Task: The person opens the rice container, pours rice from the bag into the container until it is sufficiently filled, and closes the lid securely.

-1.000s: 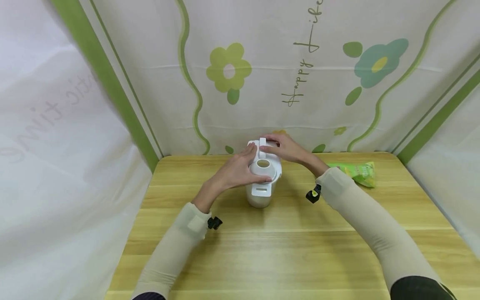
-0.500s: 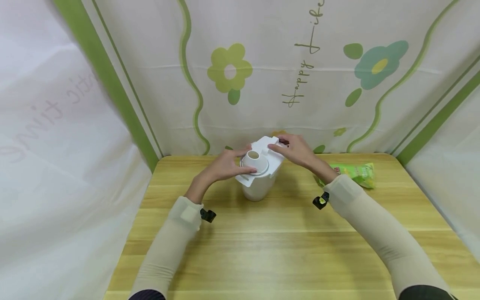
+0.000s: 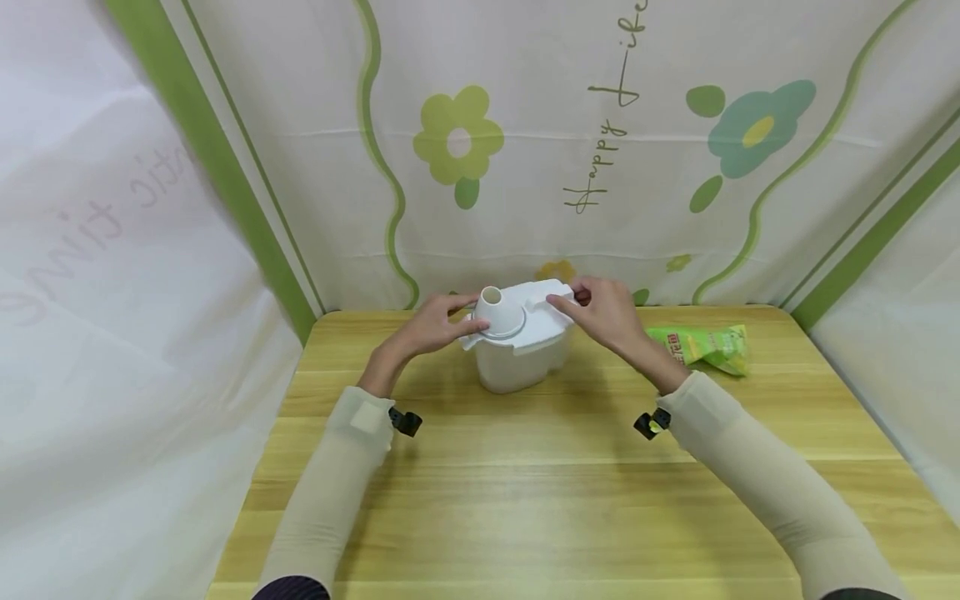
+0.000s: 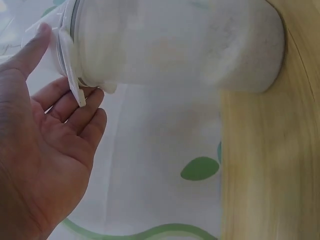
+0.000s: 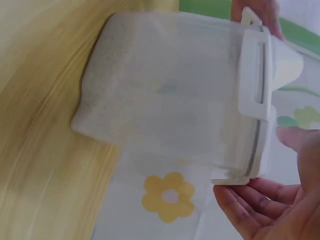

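Observation:
A translucent plastic storage container (image 3: 517,368) stands upright on the table, its long side running left to right. Its white lid (image 3: 542,323) carries a cone-shaped spout (image 3: 491,307) at the left end. My left hand (image 3: 429,323) grips that end, thumb against the spout and fingers at a white clip (image 4: 75,75) under the rim. At the opposite end my right hand (image 3: 609,317) grips the lid, fingertips beneath the end clip (image 5: 231,181) and thumb over the top. Pale grainy contents (image 5: 107,90) show low in the container. Another white clip (image 5: 255,75) sits along its near side.
To the right, behind my right forearm, a green snack packet (image 3: 708,346) lies on the wooden table (image 3: 540,492). White patterned curtain (image 3: 525,233) hangs right behind the table's back edge, with more curtain on both sides.
The container has turned clockwise seen from above, its spout end swinging from nearest me to the left. My left hand moved left with it, my right hand moved right.

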Motion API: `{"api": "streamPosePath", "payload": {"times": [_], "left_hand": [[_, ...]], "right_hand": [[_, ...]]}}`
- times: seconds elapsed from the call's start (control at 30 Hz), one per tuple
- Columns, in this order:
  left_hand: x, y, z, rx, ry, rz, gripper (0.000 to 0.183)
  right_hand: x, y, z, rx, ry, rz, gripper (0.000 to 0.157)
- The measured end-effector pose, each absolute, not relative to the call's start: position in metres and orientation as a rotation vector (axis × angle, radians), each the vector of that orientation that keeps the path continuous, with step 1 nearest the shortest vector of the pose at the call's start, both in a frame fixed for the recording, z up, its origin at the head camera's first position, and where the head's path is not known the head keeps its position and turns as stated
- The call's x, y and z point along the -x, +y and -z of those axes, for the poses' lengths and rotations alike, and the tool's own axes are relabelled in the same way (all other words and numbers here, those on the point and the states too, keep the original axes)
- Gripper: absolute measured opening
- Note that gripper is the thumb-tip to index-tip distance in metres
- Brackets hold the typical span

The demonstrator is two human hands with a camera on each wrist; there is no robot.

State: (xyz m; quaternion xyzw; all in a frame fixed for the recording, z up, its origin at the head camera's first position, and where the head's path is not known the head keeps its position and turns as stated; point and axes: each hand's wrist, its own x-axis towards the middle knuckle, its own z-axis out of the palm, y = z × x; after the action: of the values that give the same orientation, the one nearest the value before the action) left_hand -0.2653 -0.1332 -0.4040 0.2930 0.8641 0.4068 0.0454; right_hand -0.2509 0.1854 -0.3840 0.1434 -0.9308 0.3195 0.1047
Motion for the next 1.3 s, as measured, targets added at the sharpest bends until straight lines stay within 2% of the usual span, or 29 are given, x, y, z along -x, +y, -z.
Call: {"api": "streamPosePath", "payload": {"times": [0.1,0.27,0.33,0.43,0.53,0.63,0.77,1.07,1.3], "left_hand": [[0.266,-0.136,0.404,-0.884,2.662,-1.242,0.060],[0.262,-0.135,0.404,-0.880,2.743,-1.200,0.068],[0.258,-0.131,0.403,-0.868,2.768,-1.196,0.078],[0.255,-0.123,0.403,-0.851,2.784,-1.213,0.091],[0.253,-0.116,0.403,-0.847,2.791,-1.227,0.088],[0.253,-0.111,0.403,-0.828,2.801,-1.225,0.080],[0.255,-0.110,0.404,-0.782,2.789,-1.237,0.079],[0.263,-0.117,0.406,-0.787,2.756,-1.268,0.075],[0.265,-0.118,0.406,-0.780,2.717,-1.274,0.078]], "right_hand": [[0.247,0.188,0.381,-0.460,-2.743,-0.880,0.042],[0.247,0.195,0.373,-0.561,-2.834,-0.810,0.050],[0.252,0.199,0.369,-0.637,-2.876,-0.813,0.061],[0.262,0.205,0.368,-0.801,-2.910,-0.864,0.088],[0.272,0.210,0.371,-0.976,-2.912,-0.943,0.098],[0.277,0.214,0.377,-1.091,-2.892,-1.021,0.096],[0.280,0.217,0.384,-1.137,-2.862,-1.095,0.091],[0.270,0.213,0.387,-1.055,-2.838,-1.071,0.098],[0.265,0.217,0.394,-1.034,-2.826,-1.161,0.096]]}}
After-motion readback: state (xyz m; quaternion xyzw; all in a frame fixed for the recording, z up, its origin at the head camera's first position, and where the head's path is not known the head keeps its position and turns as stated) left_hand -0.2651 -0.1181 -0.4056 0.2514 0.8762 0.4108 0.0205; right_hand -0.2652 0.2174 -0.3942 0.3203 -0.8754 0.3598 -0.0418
